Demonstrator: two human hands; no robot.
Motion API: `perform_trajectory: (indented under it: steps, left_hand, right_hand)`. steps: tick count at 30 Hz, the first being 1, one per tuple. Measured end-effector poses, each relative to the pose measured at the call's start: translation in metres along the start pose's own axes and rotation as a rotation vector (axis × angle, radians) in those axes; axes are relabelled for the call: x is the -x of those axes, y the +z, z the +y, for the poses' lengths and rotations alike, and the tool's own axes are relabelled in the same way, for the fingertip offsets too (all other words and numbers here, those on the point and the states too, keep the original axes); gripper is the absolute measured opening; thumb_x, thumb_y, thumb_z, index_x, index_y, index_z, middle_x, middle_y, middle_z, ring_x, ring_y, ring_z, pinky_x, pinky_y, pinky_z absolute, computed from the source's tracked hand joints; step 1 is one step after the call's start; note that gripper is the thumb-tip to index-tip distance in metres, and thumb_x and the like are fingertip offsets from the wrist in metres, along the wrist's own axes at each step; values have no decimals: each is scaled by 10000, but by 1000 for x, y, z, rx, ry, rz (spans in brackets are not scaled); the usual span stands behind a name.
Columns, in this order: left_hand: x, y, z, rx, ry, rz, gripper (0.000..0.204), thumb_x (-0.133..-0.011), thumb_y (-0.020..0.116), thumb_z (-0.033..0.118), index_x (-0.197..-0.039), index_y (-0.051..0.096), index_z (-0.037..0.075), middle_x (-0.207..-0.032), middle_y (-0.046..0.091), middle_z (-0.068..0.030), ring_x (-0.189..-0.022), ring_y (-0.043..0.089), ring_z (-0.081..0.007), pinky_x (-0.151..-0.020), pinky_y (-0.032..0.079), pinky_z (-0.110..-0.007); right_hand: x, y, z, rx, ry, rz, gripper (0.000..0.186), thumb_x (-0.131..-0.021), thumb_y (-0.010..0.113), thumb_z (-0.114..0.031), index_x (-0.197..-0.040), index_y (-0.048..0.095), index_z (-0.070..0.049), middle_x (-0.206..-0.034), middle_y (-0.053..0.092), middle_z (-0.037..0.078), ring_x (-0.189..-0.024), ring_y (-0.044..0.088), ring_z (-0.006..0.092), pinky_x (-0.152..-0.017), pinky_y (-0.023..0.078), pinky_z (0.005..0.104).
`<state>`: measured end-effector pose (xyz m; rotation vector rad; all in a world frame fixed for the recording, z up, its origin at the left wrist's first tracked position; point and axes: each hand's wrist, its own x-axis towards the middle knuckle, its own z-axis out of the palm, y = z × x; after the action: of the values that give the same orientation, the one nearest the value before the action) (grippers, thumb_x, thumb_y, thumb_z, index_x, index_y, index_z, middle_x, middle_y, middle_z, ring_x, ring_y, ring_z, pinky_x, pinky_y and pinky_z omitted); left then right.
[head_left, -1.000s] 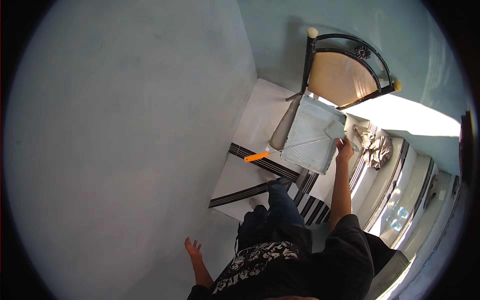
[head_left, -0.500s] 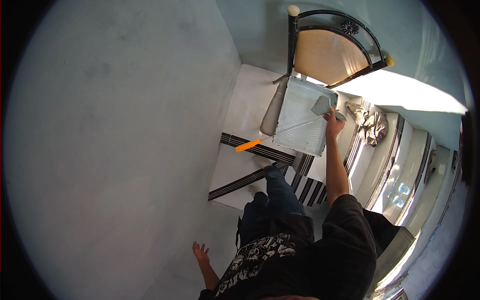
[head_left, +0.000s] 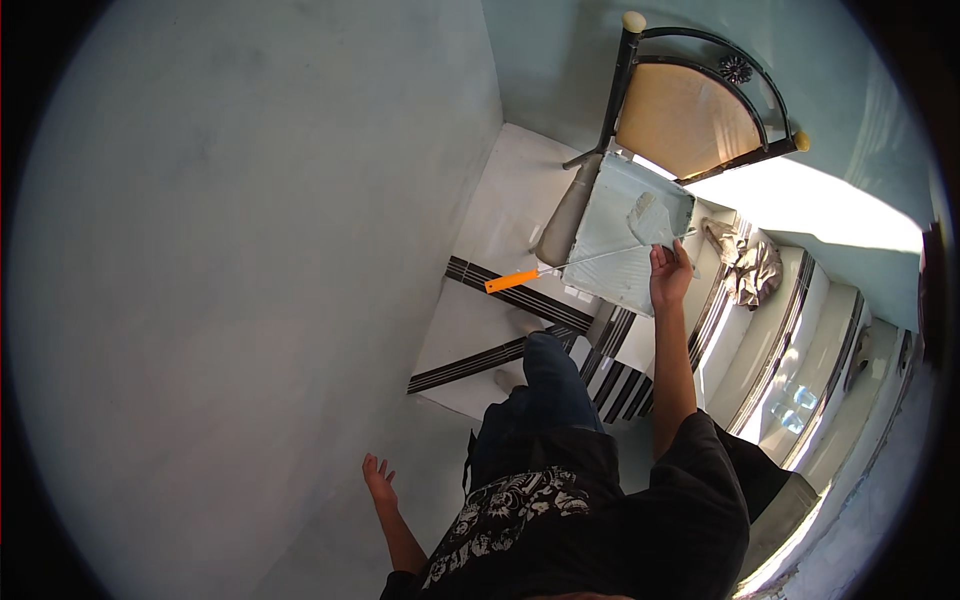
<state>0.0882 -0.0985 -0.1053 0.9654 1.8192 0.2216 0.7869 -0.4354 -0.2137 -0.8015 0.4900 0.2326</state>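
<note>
A pale paint tray (head_left: 612,262) with a ribbed bottom rests on the chair seat (head_left: 566,222). Across it lies a paint roller with an orange handle (head_left: 512,281) and a thin wire shaft. A flat grey-white piece (head_left: 648,216), like a broad blade or brush head, sits inside the tray; its exact kind cannot be made out. My right hand (head_left: 670,278) is over the tray's right edge, palm up and fingers apart, fingertips beside the wire and just below that piece. Away from everything, near the wall, my left hand (head_left: 378,478) hangs open with nothing in it.
The metal-framed chair has a tan backrest (head_left: 690,118). A crumpled cloth (head_left: 750,265) lies on the steps (head_left: 775,330) to the right. A large grey wall (head_left: 230,260) fills the left side. Black striped bands cross the white floor tiles (head_left: 470,325).
My right hand has drawn back slightly from the grey-white piece it was gripping, and its fingers have opened. My left hand has swung a little left. The whole view has shifted slightly.
</note>
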Motion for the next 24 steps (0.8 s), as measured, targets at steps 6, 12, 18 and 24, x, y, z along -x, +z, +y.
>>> perform_trajectory:
  steps: [6, 12, 18, 24]
  left_hand:
    - [-53, -11, -10, 206, -67, 14, 862, -979, 578, 530, -1643, 208, 123, -1670, 227, -212, -1497, 330, -350, -1156, 333, -502]
    - [-96, -37, -4, 345, 34, -2, 1026, -913, 681, 502, -1657, 93, 110, -1685, 187, -217, -1528, 276, -369, -1149, 320, -489]
    - [-112, -46, -24, 438, 118, 104, 962, -902, 737, 416, -1595, 165, 73, -1612, 293, -159, -1506, 291, -345, -1148, 319, -466]
    - [-138, -46, -39, 471, 366, -121, 1087, -927, 734, 302, -1621, -67, 58, -1705, 88, -140, -1568, 141, -239, -1246, 105, -441]
  right_hand:
    - [74, 39, 27, -56, 73, -235, 226, -1035, 582, -185, -1140, 629, 9, -1042, 721, 182, -971, 734, 296, -942, 602, 385]
    - [175, 42, 94, -58, 182, -322, 266, -1044, 570, -180, -1193, 575, 41, -1149, 689, 211, -1027, 719, 304, -1011, 585, 403]
    - [303, 38, 120, 24, 285, -344, 312, -1045, 572, -176, -1227, 527, 73, -1202, 650, 260, -1135, 684, 331, -1025, 584, 403]
    - [367, 57, 136, 46, 363, -441, 290, -1035, 586, -165, -1199, 524, 66, -1191, 659, 260, -1125, 692, 344, -1048, 575, 422]
